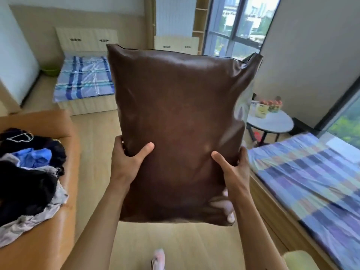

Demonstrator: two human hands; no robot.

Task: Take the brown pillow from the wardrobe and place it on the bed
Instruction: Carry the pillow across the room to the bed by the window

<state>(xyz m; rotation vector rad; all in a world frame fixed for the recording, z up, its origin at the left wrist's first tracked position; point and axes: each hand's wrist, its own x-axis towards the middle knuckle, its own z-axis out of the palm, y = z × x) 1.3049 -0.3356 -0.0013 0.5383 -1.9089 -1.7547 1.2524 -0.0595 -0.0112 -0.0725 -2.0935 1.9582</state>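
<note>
- Fingers [122, 141] of the left hand [126, 160] wrap round the left edge of the brown pillow [179, 123], thumb pressed flat on its front face, the rest hidden behind it.
- Across from them, the right hand [233, 170] clamps the right edge the same way, thumb on the front, the other fingers tucked behind.
- Both hands grip the lower half of the pillow, which stands upright in the air between them, its long side rising well above the thumbs and its bottom edge hanging below the wrists.
- Off to the right of the right hand, and lower, lies a bed [315, 184] with a blue and purple checked sheet; the pillow is not touching it.
- Beyond that hand, further right and back, a round white bench [272, 123] carries a few small things, too blurred to name.
- Left of the left hand sits a tan sofa [64, 172] piled with dark and blue clothes [29, 168].
- Far past the pillow's left edge, a second bed [83, 80] with a blue checked sheet sits against the back wall, well apart from the hands.
- Below the forearms, a foot in a pink slipper [158, 258] stands on the pale wooden floor [97, 143].
- Behind the pillow's top right corner, a tall window [237, 24] shows buildings and trees.
</note>
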